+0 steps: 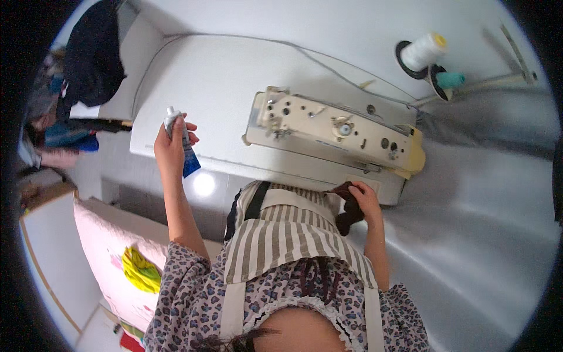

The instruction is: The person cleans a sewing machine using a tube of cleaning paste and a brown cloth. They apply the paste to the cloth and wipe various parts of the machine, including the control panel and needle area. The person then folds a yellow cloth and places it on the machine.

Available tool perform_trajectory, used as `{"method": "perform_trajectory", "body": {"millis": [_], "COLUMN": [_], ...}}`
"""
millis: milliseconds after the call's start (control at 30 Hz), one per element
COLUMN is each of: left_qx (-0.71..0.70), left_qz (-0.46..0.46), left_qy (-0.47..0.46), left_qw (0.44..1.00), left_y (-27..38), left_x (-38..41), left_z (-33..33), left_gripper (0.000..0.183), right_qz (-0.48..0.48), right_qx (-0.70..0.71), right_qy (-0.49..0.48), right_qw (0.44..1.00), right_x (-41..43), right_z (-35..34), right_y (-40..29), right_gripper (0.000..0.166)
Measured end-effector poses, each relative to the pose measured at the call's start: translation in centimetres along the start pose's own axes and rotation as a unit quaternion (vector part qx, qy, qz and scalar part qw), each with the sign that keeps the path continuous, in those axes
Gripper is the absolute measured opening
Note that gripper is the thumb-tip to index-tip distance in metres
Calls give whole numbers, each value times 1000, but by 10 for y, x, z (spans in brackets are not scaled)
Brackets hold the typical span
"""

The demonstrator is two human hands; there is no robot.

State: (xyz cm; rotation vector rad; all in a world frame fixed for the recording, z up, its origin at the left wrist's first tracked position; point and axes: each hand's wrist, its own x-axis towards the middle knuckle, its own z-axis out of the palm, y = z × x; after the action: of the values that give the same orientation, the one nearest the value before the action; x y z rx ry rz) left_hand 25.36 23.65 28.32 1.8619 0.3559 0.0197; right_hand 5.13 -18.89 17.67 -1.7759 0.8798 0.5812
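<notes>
My left hand (172,138) grips a squeeze tube (189,157) with a silver upper part, a blue lower end and a small white cap pointing away from me. It is over the left front edge of the white sewing table (198,88). My right hand (366,200) holds a crumpled dark brown cloth (350,211) beside my striped apron (281,237), near the table's right front edge. Between and beyond my hands stands a cream industrial sewing machine (330,132), with dials and thread guides along its top. Its needle area is hidden from above.
White (424,52) and teal (448,80) thread spools stand at the back right. A cable (246,35) runs along the table's rear. Black fabric (94,57) hangs at the far left. Behind my left arm, a yellow cloth (140,269) lies on a pink-covered surface (96,251).
</notes>
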Motion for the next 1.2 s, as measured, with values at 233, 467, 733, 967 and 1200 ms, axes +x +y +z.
{"method": "perform_trajectory", "body": {"millis": [233, 467, 733, 967, 1200], "left_qx": [-140, -105, 26, 233, 287], "left_qz": [-46, -179, -176, -7, 22], "left_qy": [111, 163, 83, 5, -146], "left_qw": [983, 965, 981, 973, 947], "left_y": [-50, -91, -152, -187, -207], "left_x": [-37, -107, -14, 117, 137], "left_z": [-61, -100, -118, -98, -90], "left_gripper": [35, 32, 34, 62, 36], "right_qz": [-185, -197, -273, -374, -322], "right_qx": [60, 179, -458, -454, -498], "right_qy": [-357, -421, -21, 210, 264], "right_qw": [913, 867, 846, 781, 761], "right_x": [-1, -10, 35, 66, 77], "right_z": [117, 221, 303, 368, 374], "right_y": [-125, -195, -184, -137, -176], "right_gripper": [53, 55, 72, 63, 53]}}
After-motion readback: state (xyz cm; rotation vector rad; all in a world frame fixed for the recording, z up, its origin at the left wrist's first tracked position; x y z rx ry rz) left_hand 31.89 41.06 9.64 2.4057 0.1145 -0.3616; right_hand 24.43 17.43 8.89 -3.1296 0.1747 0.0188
